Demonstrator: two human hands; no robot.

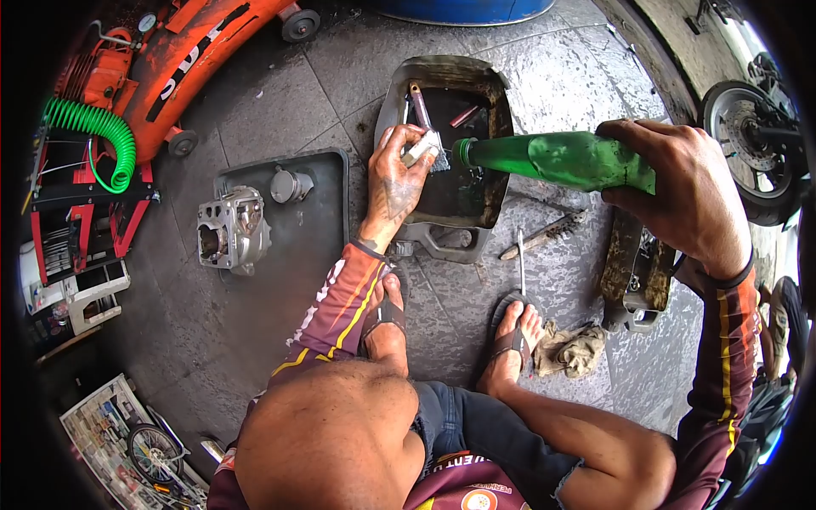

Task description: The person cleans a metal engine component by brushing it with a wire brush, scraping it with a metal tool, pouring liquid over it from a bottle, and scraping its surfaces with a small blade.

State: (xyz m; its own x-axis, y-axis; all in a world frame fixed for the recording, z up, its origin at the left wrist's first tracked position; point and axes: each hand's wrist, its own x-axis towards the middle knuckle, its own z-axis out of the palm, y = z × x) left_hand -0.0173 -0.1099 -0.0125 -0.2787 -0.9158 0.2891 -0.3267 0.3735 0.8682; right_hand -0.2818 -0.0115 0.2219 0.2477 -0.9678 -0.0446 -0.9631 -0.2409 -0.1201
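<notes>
My right hand [684, 187] is wrapped round a green bottle [552, 160], tipped almost level with its open mouth pointing left. My left hand [399, 174] is closed on a small pale block-like piece [422, 148] with a shiny, wet-looking end, just left of the bottle's mouth. I cannot make out its exact kind. Both are above a cut-open plastic container [500, 78] with dark liquid in it. Inside lie a metal tool with a holed end [417, 98] and a short reddish rod [465, 116].
At left, a dark tray [327, 212] bears an engine cylinder [234, 228] and a piston [291, 184]. A pointed tool [544, 235], a dirty container [625, 272] and a rag [571, 348] lie at right. An orange compressor [183, 72] and a motorcycle wheel [735, 140] stand farther off.
</notes>
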